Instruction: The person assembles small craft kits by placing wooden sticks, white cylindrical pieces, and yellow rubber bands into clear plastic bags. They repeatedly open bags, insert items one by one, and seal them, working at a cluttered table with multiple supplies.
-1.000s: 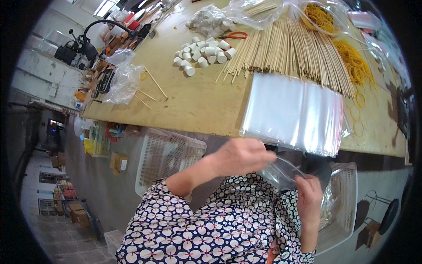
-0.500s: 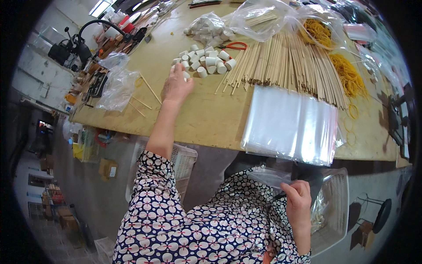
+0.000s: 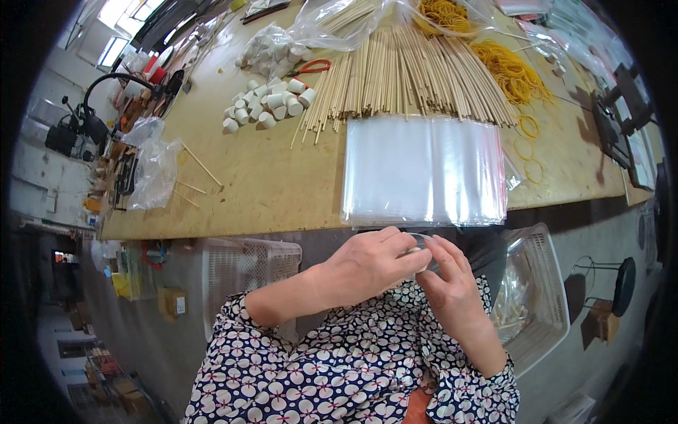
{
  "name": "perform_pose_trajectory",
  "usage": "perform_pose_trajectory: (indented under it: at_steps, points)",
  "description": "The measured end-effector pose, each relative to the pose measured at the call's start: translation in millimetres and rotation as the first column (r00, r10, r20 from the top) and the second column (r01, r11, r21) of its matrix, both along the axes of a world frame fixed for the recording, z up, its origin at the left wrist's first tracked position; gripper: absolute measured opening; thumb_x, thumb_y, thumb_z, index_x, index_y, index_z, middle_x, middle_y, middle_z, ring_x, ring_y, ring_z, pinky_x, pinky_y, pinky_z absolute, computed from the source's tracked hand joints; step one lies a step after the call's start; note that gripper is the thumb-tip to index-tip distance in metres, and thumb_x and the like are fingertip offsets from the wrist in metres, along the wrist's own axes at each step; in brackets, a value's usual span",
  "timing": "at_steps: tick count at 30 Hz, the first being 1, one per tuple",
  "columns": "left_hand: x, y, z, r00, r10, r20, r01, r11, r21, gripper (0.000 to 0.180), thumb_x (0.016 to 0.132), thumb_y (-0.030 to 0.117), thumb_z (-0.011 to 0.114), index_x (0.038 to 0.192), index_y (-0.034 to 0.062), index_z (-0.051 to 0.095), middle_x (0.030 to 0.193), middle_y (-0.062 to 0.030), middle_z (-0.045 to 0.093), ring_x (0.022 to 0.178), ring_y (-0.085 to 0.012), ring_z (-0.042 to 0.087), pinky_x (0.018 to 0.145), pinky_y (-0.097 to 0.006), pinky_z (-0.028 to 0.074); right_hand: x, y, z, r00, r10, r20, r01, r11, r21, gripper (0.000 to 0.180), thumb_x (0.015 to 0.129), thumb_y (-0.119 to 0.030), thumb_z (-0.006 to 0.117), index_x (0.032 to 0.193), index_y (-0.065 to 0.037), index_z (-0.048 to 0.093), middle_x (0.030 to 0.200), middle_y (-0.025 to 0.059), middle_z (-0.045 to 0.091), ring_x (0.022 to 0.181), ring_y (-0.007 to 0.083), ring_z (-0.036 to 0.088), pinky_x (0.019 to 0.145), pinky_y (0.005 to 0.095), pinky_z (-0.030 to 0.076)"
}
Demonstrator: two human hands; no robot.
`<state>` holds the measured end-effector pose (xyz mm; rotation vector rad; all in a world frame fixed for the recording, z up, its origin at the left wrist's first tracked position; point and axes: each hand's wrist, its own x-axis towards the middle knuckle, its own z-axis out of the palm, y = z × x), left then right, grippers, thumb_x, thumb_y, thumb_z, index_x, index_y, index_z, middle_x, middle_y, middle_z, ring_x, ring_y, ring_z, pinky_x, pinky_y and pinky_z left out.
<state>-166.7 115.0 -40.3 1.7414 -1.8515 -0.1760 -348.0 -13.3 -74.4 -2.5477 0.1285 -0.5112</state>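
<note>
Both my hands meet in front of my body, just off the table's near edge. My left hand (image 3: 371,261) is closed, its fingers pinching a small white cylindrical piece (image 3: 422,268) that is mostly covered. Close against it, my right hand (image 3: 452,283) pinches a clear plastic bag (image 3: 418,236), of which only a thin edge shows between the hands. Whether the white piece is inside the bag or beside it I cannot tell. A stack of clear bags (image 3: 424,173) lies on the table just beyond my hands.
Behind the bag stack, thin wooden sticks (image 3: 409,74) lie fanned out. Left of them are white cylinders (image 3: 265,102) and red-handled pliers (image 3: 314,66). Yellow rubber bands (image 3: 505,67) lie to the right. Below the table stand a left crate (image 3: 247,258) and a right crate (image 3: 558,304).
My left hand has come back from the pile of white cylinders to my right hand, carrying a white piece. My right hand has risen slightly with the bag. The view has shifted rightward.
</note>
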Motion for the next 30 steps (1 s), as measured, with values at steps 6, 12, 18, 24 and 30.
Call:
perform_pose_trajectory:
  at_steps: [6,12,18,24,30]
  points:
    - [53.9,-32.6,-6.9,0.988,0.129,-0.091,-0.135,0.989,-0.062,0.016,0.087,0.013,0.076,0.101,0.0046,0.072,0.094,-0.0121,0.072,0.082,-0.0259,0.07,0.075,-0.037,0.058,-31.7,-7.5,-18.1,0.999,-0.044,-0.008,0.045,0.992,0.118,0.018,0.073,0.003,0.068,0.091,0.001,0.067,0.131,0.0246,0.062,0.124,0.0418,0.06,0.102,0.0466,0.053]
    - [244.6,-88.1,-9.1,0.575,0.759,0.305,-0.798,0.602,0.008,0.032,0.09,0.034,0.069,0.099,0.004,0.076,0.096,-0.0209,0.075,0.091,-0.0358,0.074,0.081,-0.046,0.056,-53.5,-6.3,-38.2,0.989,-0.137,-0.05,0.142,0.985,0.1,0.016,0.072,0.004,0.067,0.088,0.002,0.064,0.125,0.0242,0.066,0.122,0.0403,0.061,0.1,0.0439,0.054]
    - [277.5,-108.5,-7.4,0.589,0.659,0.468,-0.804,0.539,0.252,0.03,0.084,0.033,0.066,0.088,0.0053,0.078,0.099,-0.0203,0.076,0.097,-0.0376,0.073,0.088,-0.048,0.056,-61.9,-5.8,-37.7,0.979,-0.195,-0.06,0.2,0.974,0.104,0.014,0.074,0.003,0.067,0.088,0.002,0.065,0.124,0.0227,0.067,0.121,0.0392,0.062,0.1,0.0436,0.054]
    - [279.9,-84.4,4.5,0.636,0.769,0.07,-0.759,0.605,0.241,0.028,0.086,0.029,0.071,0.083,0.0017,0.076,0.081,-0.0113,0.075,0.072,-0.0184,0.073,0.072,-0.032,0.058,-62.3,-7.6,-39.6,0.976,-0.215,-0.044,0.218,0.972,0.091,0.015,0.074,0.003,0.066,0.089,0.001,0.066,0.123,0.0217,0.067,0.12,0.0389,0.062,0.099,0.0438,0.054]
    - [191.0,-46.0,35.8,0.564,0.439,-0.699,-0.639,0.768,-0.034,0.015,0.098,0.013,0.068,0.107,0.0009,0.066,0.089,-0.0072,0.073,0.078,-0.0125,0.071,0.068,-0.024,0.055,-60.7,-13.2,-30.2,0.97,-0.242,0.028,0.241,0.97,0.035,0.017,0.074,0.001,0.066,0.091,0.0,0.066,0.121,0.0205,0.066,0.119,0.0385,0.062,0.099,0.0437,0.054]
